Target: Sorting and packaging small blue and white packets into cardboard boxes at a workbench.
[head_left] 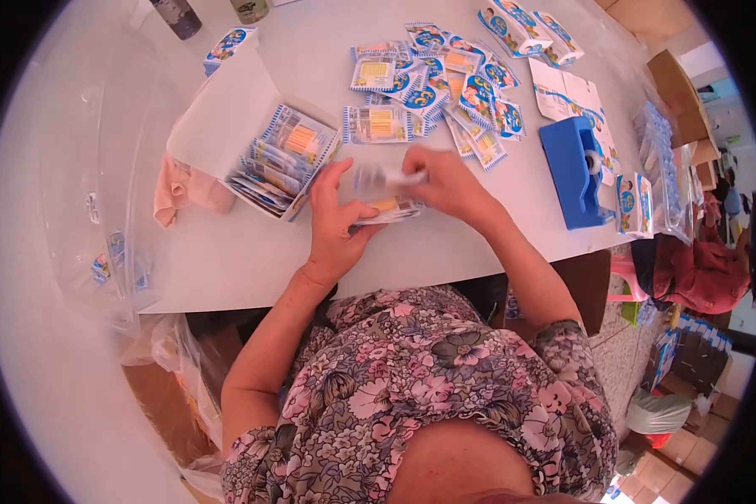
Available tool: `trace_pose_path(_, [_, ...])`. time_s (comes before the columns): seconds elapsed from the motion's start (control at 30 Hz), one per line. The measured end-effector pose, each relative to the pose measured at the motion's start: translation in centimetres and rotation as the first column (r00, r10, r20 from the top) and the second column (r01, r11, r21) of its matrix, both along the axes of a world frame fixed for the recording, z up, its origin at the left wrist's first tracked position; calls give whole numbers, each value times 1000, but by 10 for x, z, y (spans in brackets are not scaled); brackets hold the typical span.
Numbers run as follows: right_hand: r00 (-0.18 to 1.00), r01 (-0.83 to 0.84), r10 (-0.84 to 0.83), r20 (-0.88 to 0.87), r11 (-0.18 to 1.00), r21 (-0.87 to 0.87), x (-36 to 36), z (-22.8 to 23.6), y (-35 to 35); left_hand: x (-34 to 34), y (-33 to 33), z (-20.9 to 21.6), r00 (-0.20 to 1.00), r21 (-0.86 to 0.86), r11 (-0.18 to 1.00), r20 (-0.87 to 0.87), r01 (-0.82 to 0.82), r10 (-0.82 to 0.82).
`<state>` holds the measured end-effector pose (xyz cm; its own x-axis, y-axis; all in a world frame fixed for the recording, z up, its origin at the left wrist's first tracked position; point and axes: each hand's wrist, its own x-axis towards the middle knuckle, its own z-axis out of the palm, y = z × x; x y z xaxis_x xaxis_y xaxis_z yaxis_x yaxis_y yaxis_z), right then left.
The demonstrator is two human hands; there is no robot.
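Observation:
My left hand [338, 220] is closed on the near end of a small stack of flat sachets [388, 208], thumb on top, just above the white table. My right hand [449, 183] pinches another sachet [378, 179] over that stack; this one is smeared by motion. Left of my hands stands an open white carton [265, 203], its lid raised, filled with rows of the same blue-and-white sachets [290, 143]. Beyond my hands a loose pile of sachets [428, 80] spreads over the table, some face up, others showing their clear side with yellow or orange contents.
A blue tape dispenser [567, 172] stands at the right, near a small printed carton [634, 206] and a flattened one [563, 91]. More cartons [517, 29] lie at the far right. A pinkish cloth [189, 189] sits beside the open carton. Another person in red [701, 273] is at the right.

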<state>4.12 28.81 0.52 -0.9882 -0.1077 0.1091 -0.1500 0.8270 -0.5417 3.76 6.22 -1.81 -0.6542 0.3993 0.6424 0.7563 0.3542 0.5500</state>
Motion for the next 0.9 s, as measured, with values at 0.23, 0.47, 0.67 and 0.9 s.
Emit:
trace_pose_path(0.23, [945, -35, 158, -285, 920, 390, -51, -6, -4, 6, 0, -11, 628, 249, 958, 725, 142, -282])
trace_pose_path(0.47, [950, -288, 301, -82, 948, 135, -17, 5, 3, 2, 3, -2, 1000, -7, 1000, -1, -29, 29])
trace_pose_path(0.67, [870, 224, 58, -490, 838, 497, -67, -1, 38, 8, -1, -18, 734, 293, 926, 570, 238, -369])
trace_pose_path(0.9, [946, -176, 181, -268, 983, 40, 28, -1, 11, -1, 0, -12, 927, 124, 966, 276, 227, -253])
